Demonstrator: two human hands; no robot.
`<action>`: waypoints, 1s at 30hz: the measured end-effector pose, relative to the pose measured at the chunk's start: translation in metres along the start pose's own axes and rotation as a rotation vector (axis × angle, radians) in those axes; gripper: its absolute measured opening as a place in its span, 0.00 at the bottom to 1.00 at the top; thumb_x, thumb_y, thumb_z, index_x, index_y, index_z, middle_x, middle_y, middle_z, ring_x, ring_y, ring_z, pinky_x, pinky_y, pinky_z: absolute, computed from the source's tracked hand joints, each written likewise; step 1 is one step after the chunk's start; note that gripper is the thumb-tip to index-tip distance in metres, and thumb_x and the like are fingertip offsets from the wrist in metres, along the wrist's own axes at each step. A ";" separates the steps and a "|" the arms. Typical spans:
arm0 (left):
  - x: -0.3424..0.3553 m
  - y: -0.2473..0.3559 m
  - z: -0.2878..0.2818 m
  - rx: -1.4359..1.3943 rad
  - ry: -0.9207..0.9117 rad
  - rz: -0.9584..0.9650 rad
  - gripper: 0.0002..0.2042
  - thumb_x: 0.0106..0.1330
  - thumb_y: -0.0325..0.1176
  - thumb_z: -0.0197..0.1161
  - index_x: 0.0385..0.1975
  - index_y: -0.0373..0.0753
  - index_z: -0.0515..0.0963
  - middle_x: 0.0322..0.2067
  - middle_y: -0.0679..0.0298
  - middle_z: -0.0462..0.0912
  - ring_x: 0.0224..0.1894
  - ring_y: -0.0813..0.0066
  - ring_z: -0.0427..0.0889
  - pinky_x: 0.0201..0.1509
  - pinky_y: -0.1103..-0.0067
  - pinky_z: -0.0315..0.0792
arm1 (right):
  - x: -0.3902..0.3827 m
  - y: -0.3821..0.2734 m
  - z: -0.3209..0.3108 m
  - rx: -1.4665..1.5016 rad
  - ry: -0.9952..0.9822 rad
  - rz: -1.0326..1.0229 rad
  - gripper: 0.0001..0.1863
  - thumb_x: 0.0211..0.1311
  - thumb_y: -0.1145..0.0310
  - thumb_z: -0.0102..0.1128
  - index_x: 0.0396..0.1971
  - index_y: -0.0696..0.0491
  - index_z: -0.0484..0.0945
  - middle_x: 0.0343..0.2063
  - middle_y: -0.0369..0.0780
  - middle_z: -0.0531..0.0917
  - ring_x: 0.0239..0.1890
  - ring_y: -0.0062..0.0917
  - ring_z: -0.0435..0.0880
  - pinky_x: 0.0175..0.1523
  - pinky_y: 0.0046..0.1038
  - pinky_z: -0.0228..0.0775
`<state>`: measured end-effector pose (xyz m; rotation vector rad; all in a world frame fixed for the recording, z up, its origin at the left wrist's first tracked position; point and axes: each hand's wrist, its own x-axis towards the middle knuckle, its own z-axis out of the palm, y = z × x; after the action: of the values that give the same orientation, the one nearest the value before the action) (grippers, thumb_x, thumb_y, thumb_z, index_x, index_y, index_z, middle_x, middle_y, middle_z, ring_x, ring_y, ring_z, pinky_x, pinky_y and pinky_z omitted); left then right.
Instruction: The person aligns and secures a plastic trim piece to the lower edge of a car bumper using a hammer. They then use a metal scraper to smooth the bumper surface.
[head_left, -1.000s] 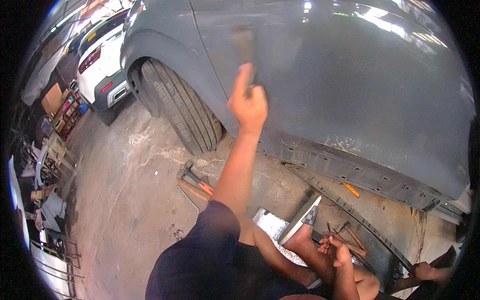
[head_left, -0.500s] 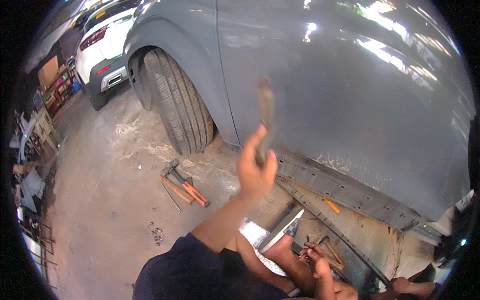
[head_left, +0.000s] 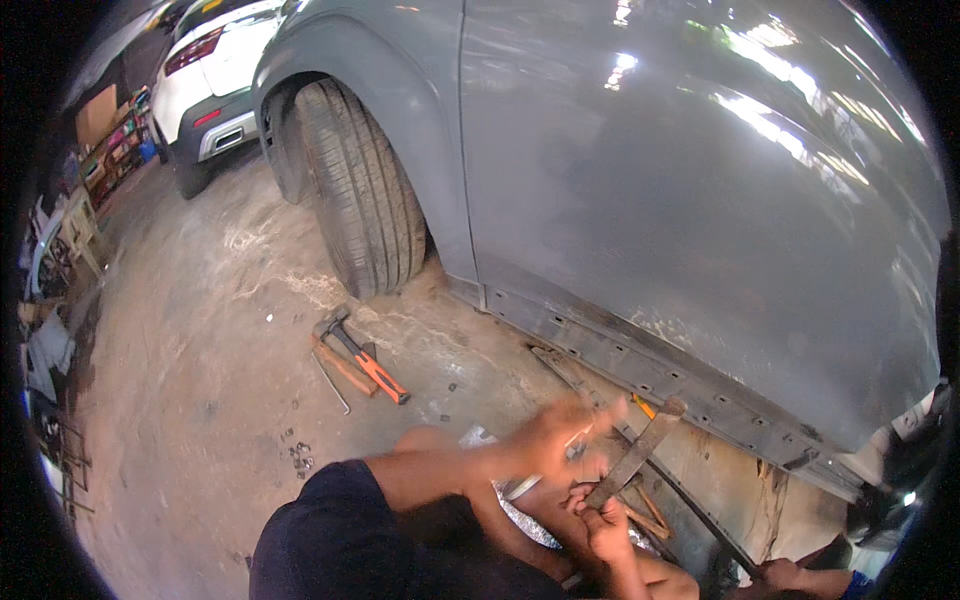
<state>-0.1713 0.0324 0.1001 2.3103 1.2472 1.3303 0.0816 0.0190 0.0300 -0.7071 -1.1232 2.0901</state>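
A flat, worn metal bar (head_left: 637,458) slants up to the right, its lower end in the fingers of my right hand (head_left: 606,525). These fingers are closed around it, with the thumb along the near side. My left hand (head_left: 560,435) is just left of the bar, smeared by motion. One of its fingers seems to point toward the bar's upper part, but its grip does not show clearly. Beside my right hand, a wooden-handled tool (head_left: 648,517) lies partly hidden on the floor. A long dark strip (head_left: 705,520) runs along the ground past both hands.
The grey car's door (head_left: 690,240), sill (head_left: 640,365) and tyre (head_left: 365,190) stand ahead. On the floor at left lie an orange-handled hammer (head_left: 378,372), a thin metal rod (head_left: 332,388) and several small dark pieces (head_left: 300,458). Another person's hand (head_left: 785,575) is at lower right.
The bar has come down from in front of the car door to my right hand. My left hand, which held it upright, has moved down and right.
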 end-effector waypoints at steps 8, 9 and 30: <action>0.222 -0.090 -0.301 0.762 1.045 0.356 0.38 0.79 0.47 0.56 0.79 0.27 0.54 0.76 0.36 0.60 0.81 0.41 0.54 0.83 0.55 0.49 | -0.027 0.022 -0.066 -0.571 0.103 0.012 0.08 0.71 0.81 0.61 0.45 0.58 0.86 0.40 0.34 0.90 0.44 0.19 0.85 0.54 0.27 0.77; 0.235 -0.096 -0.310 0.886 0.992 0.308 0.39 0.79 0.49 0.55 0.79 0.27 0.54 0.76 0.35 0.59 0.82 0.40 0.52 0.83 0.53 0.47 | -0.028 0.029 -0.069 -0.540 0.101 0.048 0.08 0.71 0.80 0.62 0.45 0.58 0.86 0.40 0.34 0.90 0.44 0.19 0.85 0.54 0.27 0.77; 0.245 -0.113 -0.237 1.083 0.822 0.081 0.48 0.79 0.60 0.49 0.79 0.20 0.44 0.79 0.32 0.45 0.83 0.35 0.37 0.83 0.46 0.33 | -0.026 0.036 -0.068 -0.402 0.049 0.056 0.13 0.66 0.88 0.57 0.44 0.58 0.84 0.45 0.37 0.89 0.49 0.21 0.85 0.57 0.27 0.76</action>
<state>-0.3635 0.2330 0.3281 2.3997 2.6855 2.0991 0.1361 0.0186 -0.0298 -0.9802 -1.5307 1.8965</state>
